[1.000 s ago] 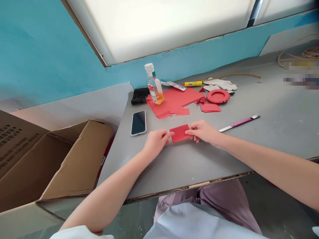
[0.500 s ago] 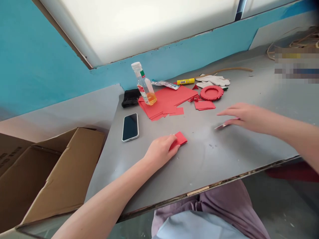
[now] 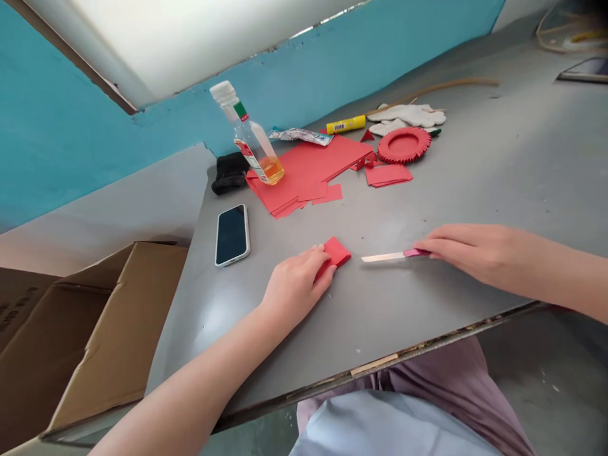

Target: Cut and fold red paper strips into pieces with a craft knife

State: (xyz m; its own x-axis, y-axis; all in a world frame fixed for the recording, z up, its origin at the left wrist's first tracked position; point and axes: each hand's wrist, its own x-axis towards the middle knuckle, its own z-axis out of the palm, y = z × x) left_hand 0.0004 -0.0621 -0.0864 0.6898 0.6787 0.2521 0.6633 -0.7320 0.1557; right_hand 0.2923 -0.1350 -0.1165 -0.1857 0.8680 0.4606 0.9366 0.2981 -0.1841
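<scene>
My left hand [image 3: 299, 278] rests on the grey table, closed over a small folded piece of red paper [image 3: 337, 251] whose far end shows past the fingers. To the right, my right hand [image 3: 468, 253] grips the pink handle of a craft knife [image 3: 384, 257]. Its long thin blade points left toward the red paper, with a gap between them. Farther back lie a pile of red paper sheets [image 3: 327, 158], a small stack of cut red pieces [image 3: 389, 175] and a round red folded-paper ring [image 3: 404, 145].
A glass bottle [image 3: 256, 155] with amber liquid stands on the paper pile. A phone [image 3: 232, 235] lies at left. Behind are a yellow glue stick [image 3: 346, 124], white gloves [image 3: 408, 116] and a black cloth item [image 3: 230, 173]. An open cardboard box [image 3: 109, 335] stands beside the table.
My right hand has come nearer and turned the knife so its blade shows lengthwise, pointing left. My left hand keeps hold of the red paper. The view has shifted a little.
</scene>
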